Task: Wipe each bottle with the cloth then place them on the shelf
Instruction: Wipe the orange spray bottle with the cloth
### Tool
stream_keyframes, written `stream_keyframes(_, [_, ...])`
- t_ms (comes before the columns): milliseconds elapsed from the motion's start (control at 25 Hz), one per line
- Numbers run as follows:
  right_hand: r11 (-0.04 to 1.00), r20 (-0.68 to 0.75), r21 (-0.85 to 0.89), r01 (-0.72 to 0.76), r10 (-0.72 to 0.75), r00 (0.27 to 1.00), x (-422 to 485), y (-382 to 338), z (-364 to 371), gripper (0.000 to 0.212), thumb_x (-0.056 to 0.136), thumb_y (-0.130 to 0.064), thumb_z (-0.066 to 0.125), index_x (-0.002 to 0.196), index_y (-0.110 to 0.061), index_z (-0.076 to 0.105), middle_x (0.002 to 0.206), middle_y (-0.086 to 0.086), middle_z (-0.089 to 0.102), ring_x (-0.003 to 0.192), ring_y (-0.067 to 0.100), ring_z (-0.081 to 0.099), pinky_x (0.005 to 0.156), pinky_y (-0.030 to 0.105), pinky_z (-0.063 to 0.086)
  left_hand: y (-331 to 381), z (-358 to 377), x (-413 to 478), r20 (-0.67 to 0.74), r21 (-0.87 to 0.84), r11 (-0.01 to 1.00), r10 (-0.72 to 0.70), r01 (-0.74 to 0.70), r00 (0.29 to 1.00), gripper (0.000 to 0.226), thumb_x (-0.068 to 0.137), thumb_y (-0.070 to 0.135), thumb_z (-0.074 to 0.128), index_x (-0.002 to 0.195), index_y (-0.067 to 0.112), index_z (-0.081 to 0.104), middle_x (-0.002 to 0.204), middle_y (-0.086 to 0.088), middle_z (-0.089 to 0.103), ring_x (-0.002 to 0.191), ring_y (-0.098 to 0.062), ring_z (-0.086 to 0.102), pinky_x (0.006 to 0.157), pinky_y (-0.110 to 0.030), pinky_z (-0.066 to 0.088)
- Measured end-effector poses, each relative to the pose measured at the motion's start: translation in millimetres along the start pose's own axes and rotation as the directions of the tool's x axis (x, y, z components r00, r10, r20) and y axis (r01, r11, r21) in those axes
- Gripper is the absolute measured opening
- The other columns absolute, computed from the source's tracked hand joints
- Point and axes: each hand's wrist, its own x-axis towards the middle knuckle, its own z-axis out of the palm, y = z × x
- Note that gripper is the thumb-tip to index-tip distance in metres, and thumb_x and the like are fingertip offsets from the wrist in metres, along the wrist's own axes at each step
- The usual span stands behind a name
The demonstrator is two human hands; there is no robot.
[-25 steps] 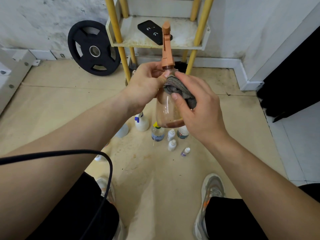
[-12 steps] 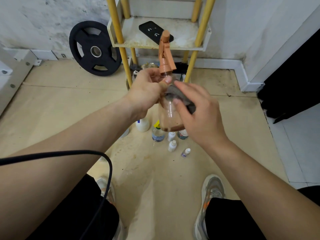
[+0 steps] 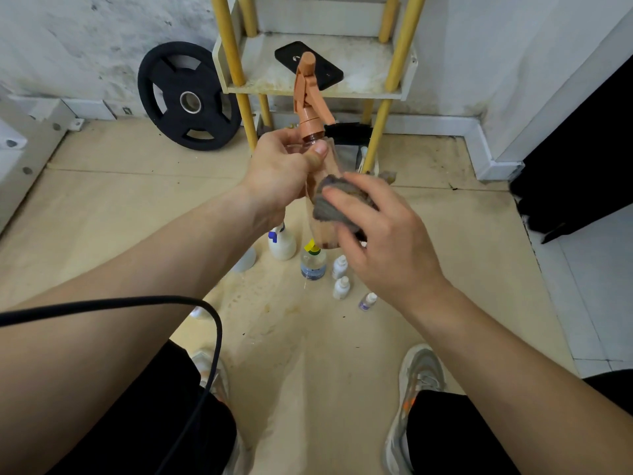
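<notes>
Left hand (image 3: 281, 173) gripping one bottle (image 3: 309, 123), one cloth (image 3: 337, 204)

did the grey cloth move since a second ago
Yes: the crumpled grey cloth slid down the clear spray bottle, farther below the white shelf board.

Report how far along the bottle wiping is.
Done: the yellow-posted white shelf shows only a flat black device, no bottle. In hand: the left hand grips the neck of the clear orange-triggered spray bottle while the right hand presses the grey cloth against its side. Left: shelving it, then the white blue-triggered spray bottle, yellow-capped clear bottle and small white dropper bottles on the floor.
</notes>
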Motion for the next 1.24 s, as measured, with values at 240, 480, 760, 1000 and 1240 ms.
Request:
stream_keyframes(240, [0.88,-0.033,0.282,-0.382,0.406,0.913,11,9,-8,0.035,0.094,-0.02,0.064,0.129,-0.025,0.068,0.109,-0.003,0.068,0.097,0.004,0.059,0.085,0.014,0.047,-1,3,-1,0.004,-0.009,1.0,0.0,0.0,1.0,0.026,0.096,0.011,0.065,0.12,0.006,0.059,0.1,-0.011,0.069,0.094,-0.027,0.073,0.08,-0.049,0.062])
stream_keyframes(480, [0.997,0.051,0.073,-0.024,0.021,0.998,-15,4,7,0.042,0.09,-0.01,0.062,0.131,-0.015,0.066,0.136,0.011,0.057,0.117,0.03,0.059,0.096,0.042,0.053,-1,-9,10,-0.106,-0.004,1.0,-0.026,0.025,0.994,0.028,0.095,0.014,0.066,0.121,0.003,0.061,0.092,-0.006,0.067,0.08,-0.018,0.07,0.073,-0.041,0.062])
stream_keyframes(760, [0.913,0.016,0.244,-0.327,0.333,0.943,2,4,-3,0.036,0.096,-0.019,0.061,0.131,-0.024,0.064,0.12,-0.002,0.063,0.107,0.009,0.058,0.092,0.014,0.045,-1,2,-3,-0.001,-0.002,1.0,-0.022,0.022,1.0,0.023,0.096,0.01,0.065,0.117,0.007,0.058,0.09,-0.004,0.067,0.085,-0.022,0.071,0.079,-0.047,0.062])
stream_keyframes(1000, [0.49,0.26,0.517,-0.702,0.691,0.675,-1,13,0,0.018,0.097,-0.032,0.061,0.114,-0.038,0.066,0.096,-0.019,0.071,0.091,0.005,0.069,0.081,0.03,0.059,0,-1,-1,-0.049,0.019,1.0,-0.009,0.01,0.999,0.028,0.095,0.014,0.067,0.12,0.009,0.057,0.092,-0.001,0.067,0.082,-0.014,0.072,0.071,-0.035,0.062])
stream_keyframes(1240, [0.01,0.438,0.748,-0.664,0.745,0.504,3,16,-3,0.034,0.086,-0.019,0.079,0.117,-0.016,0.064,0.114,0.007,0.072,0.1,0.022,0.073,0.08,0.04,0.063,-1,-3,-1,-0.069,-0.021,1.0,-0.011,0.01,0.998,0.026,0.094,0.019,0.07,0.116,0.013,0.058,0.102,-0.004,0.069,0.087,-0.016,0.073,0.077,-0.039,0.063])
